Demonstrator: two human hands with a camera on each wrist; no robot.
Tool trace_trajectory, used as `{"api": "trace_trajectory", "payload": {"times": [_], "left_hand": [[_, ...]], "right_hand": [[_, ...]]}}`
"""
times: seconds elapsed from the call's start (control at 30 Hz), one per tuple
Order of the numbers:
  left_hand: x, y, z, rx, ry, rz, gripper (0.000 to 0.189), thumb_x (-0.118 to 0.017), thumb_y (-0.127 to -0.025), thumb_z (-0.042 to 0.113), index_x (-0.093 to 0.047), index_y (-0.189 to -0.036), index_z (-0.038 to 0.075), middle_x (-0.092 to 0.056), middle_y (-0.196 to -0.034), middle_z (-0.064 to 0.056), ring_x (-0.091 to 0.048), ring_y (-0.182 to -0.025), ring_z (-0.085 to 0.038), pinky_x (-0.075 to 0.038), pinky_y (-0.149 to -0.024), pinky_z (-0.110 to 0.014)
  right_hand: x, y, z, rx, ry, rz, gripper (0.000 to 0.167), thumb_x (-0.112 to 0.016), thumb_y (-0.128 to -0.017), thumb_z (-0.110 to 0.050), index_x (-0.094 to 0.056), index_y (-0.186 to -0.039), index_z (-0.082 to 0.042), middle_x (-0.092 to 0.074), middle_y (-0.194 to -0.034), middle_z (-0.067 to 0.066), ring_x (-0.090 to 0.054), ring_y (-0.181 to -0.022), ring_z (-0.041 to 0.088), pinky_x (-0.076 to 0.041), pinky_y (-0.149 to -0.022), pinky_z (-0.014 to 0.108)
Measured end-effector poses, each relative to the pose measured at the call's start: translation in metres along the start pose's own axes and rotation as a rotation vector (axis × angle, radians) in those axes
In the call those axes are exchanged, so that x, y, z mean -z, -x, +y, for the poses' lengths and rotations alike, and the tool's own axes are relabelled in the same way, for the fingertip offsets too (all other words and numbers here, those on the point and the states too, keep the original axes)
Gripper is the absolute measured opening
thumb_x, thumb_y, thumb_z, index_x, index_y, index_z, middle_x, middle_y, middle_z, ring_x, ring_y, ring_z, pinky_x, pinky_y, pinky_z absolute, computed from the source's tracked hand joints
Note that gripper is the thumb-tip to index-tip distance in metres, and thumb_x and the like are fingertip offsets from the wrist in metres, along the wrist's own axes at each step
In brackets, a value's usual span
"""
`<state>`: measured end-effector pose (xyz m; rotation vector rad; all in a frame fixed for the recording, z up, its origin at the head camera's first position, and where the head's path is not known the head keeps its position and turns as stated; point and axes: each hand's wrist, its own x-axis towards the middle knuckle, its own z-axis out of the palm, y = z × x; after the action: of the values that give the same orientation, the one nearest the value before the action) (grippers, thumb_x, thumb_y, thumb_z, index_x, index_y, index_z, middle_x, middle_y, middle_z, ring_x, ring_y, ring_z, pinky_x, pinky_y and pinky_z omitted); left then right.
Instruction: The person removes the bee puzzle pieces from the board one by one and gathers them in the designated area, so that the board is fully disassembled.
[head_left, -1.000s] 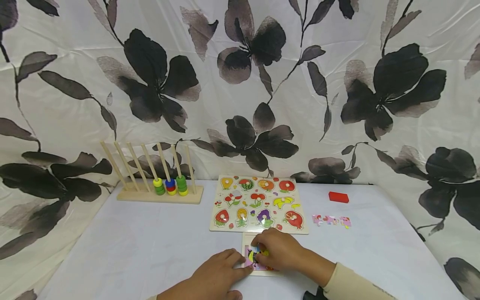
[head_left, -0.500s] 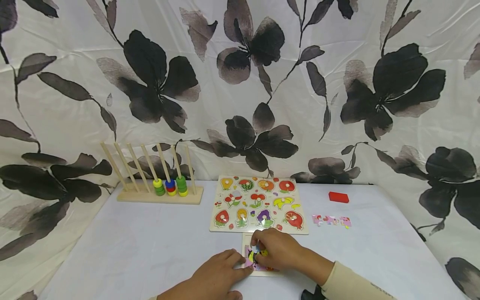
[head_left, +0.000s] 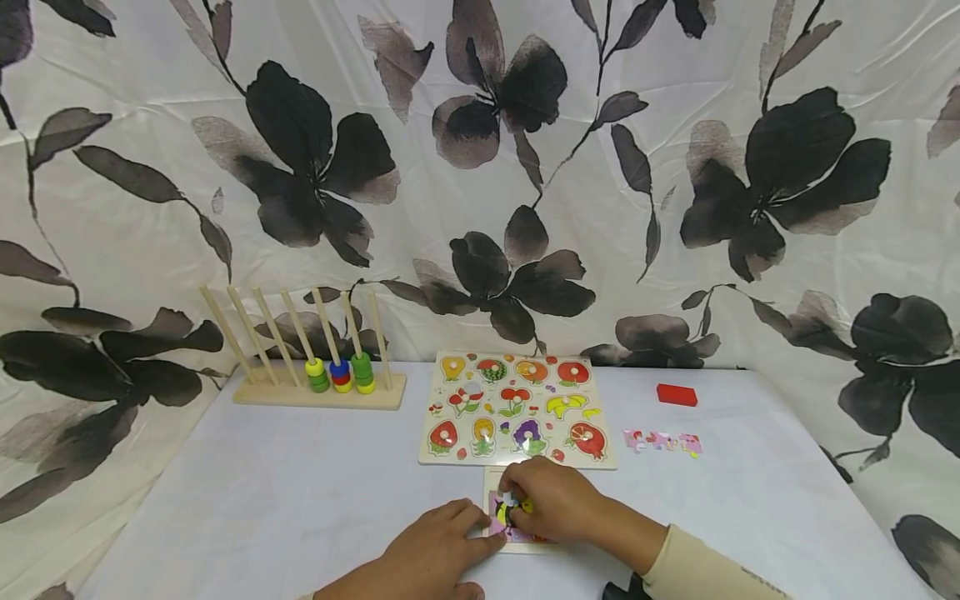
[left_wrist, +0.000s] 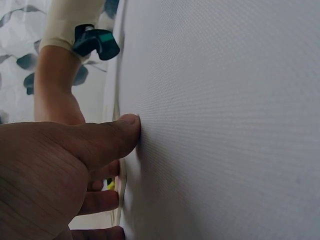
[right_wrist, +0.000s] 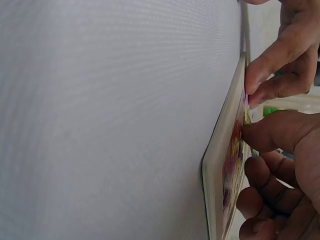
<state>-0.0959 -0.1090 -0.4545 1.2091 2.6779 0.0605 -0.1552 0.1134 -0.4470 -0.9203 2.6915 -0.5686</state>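
Observation:
A small jigsaw puzzle board (head_left: 492,478) with a pale wooden frame lies near the front of the table. On its left side rest the fingertips of my left hand (head_left: 435,550), fingers extended, while its thumb touches the tablecloth in the left wrist view. My right hand (head_left: 562,500) bends over the board, pinching a puzzle piece between thumb and curled fingers; the hand covers most of that piece. In the right wrist view the right thumb (right_wrist: 275,131) presses at the printed surface. A yellow-and-black picture part (head_left: 504,512) shows between the hands.
Behind the small board lies a fruit puzzle board (head_left: 431,450). Loose pink jigsaw pieces (head_left: 662,440) and a red block (head_left: 677,394) lie to the right. A wooden peg stand (head_left: 318,398) with coloured rings stands at the back left. A floral cloth (head_left: 420,192) hangs behind.
The hands hold nearly the same pose at the small board throughout. Only a very slight shift of the right hand and forearm shows.

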Motion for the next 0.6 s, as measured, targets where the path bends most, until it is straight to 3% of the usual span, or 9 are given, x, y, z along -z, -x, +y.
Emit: {"api": "trace_trajectory", "payload": {"times": [0.23,0.6], "left_hand": [[-0.0011,0.001,-0.0011,-0.02,-0.001,0.028,0.061,-0.07,-0.09,0.058,-0.061,-0.144,0.032,-0.056,-0.133,0.006,-0.049,-0.128,-0.017,-0.048,-0.104,-0.04],[0.0001,0.0004,-0.0008,-0.002,0.007,0.002,0.062,-0.069,-0.09,0.059,-0.06,-0.145,0.032,-0.055,-0.136,0.006,-0.048,-0.131,-0.019,-0.046,-0.107,-0.041]], "right_hand": [[-0.0003,0.0,0.0007,0.015,-0.011,-0.003,0.025,-0.08,-0.086,-0.028,-0.071,-0.107,-0.02,-0.053,-0.082,-0.016,-0.049,-0.08,0.003,-0.046,-0.067,0.023],[0.0006,0.0032,0.0053,-0.026,-0.023,0.03,0.025,-0.082,-0.084,-0.026,-0.07,-0.106,-0.022,-0.053,-0.083,-0.016,-0.05,-0.08,0.006,-0.047,-0.066,0.025]]}}
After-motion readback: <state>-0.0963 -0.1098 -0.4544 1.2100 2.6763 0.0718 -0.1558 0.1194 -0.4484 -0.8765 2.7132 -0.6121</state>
